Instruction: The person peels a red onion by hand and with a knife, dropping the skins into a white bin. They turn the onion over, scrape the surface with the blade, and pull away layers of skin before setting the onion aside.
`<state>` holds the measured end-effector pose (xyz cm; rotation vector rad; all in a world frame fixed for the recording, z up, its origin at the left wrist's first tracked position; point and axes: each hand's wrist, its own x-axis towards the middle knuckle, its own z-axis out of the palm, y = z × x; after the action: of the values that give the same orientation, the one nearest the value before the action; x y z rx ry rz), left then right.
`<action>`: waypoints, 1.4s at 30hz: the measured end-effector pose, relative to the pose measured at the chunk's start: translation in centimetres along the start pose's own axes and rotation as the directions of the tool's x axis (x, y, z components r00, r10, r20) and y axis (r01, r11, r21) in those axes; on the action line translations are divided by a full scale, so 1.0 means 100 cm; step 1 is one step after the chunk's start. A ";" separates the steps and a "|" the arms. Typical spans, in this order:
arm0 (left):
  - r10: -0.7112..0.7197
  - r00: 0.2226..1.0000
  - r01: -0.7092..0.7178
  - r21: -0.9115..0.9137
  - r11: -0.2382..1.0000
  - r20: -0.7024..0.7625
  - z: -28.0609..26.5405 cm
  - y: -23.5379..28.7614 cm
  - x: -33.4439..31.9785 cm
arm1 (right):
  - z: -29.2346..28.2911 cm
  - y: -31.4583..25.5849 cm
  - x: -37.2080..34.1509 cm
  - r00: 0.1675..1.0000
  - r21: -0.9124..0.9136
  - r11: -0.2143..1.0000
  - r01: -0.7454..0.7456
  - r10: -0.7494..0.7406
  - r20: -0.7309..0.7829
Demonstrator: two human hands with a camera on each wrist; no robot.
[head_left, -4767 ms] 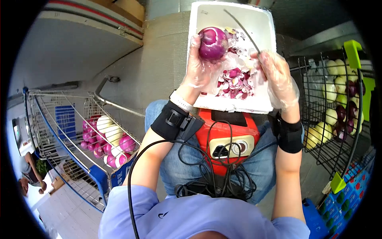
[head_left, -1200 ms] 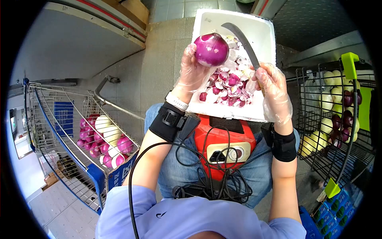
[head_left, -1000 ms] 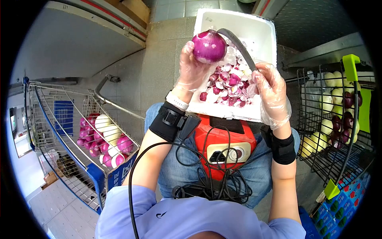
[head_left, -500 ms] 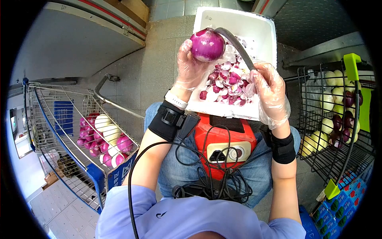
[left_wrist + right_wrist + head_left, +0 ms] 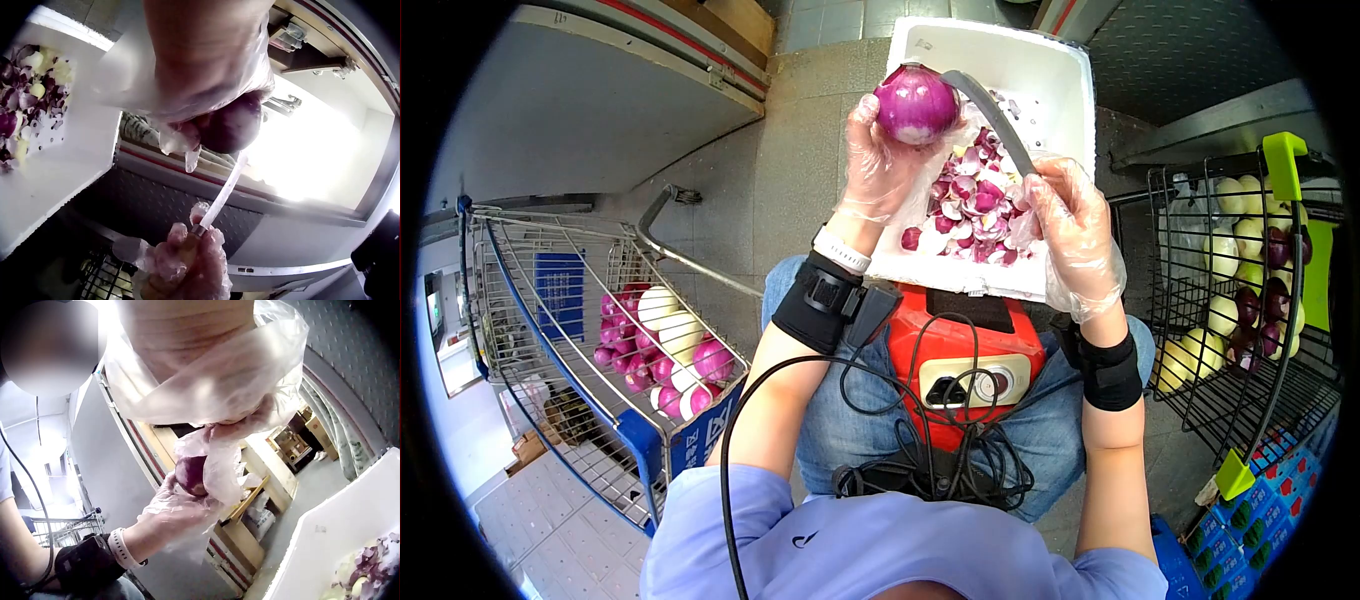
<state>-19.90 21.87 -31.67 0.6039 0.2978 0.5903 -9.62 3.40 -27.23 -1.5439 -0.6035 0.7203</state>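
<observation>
A large purple onion (image 5: 916,104) sits in my gloved left hand (image 5: 878,165), thumb on its near left side; the onion (image 5: 231,125) also shows in the left wrist view. My gloved right hand (image 5: 1080,235) grips the handle of a curved knife (image 5: 1000,120), whose tip touches the onion's upper right side. In the left wrist view the blade (image 5: 224,194) runs up from the right hand (image 5: 187,262) to the onion. Purple and white peelings (image 5: 980,200) lie below in a white foam box (image 5: 1065,75). The right wrist view shows the onion (image 5: 190,474) partly behind the glove.
On the left stands a wire cart (image 5: 640,425) holding purple and white onions (image 5: 658,350). A black wire basket (image 5: 1200,380) with more onions stands at the right. A red device (image 5: 920,330) with black cables sits between the knees, below the foam box.
The left hand has shifted slightly left with the onion, which is turned so its top tilts left. The knife, earlier held away from the onion, now touches its side, and the right hand has moved left.
</observation>
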 end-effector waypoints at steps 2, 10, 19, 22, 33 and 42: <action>-0.028 1.000 0.028 -0.027 0.999 0.012 -0.003 -0.001 0.001 | 0.000 0.000 0.000 1.000 -0.024 1.000 -0.002 0.002 -0.006; -0.068 0.997 0.072 -0.137 0.988 0.036 -0.007 0.000 0.005 | 0.001 0.008 0.002 1.000 -0.029 0.999 -0.027 0.028 0.010; -0.077 0.997 0.076 0.105 0.992 0.010 -0.024 -0.002 0.006 | -0.003 0.012 0.003 0.992 0.193 0.974 -0.119 0.106 0.074; -0.034 0.999 0.034 0.078 0.996 0.004 -0.014 -0.003 0.006 | -0.003 0.012 0.003 0.989 0.193 0.971 -0.138 0.125 0.077; -0.029 0.999 0.030 -0.022 0.999 0.041 -0.008 -0.008 0.005 | 0.000 0.012 0.003 0.989 0.226 0.964 -0.142 0.130 0.068; -0.071 0.997 0.073 -0.175 0.982 0.019 -0.015 -0.011 0.008 | 0.004 0.015 0.002 0.989 0.184 0.972 -0.144 0.139 0.043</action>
<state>-19.42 22.30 -33.56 0.4246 0.2512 0.5364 -9.86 3.66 -28.74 -1.4133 -0.4374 0.8848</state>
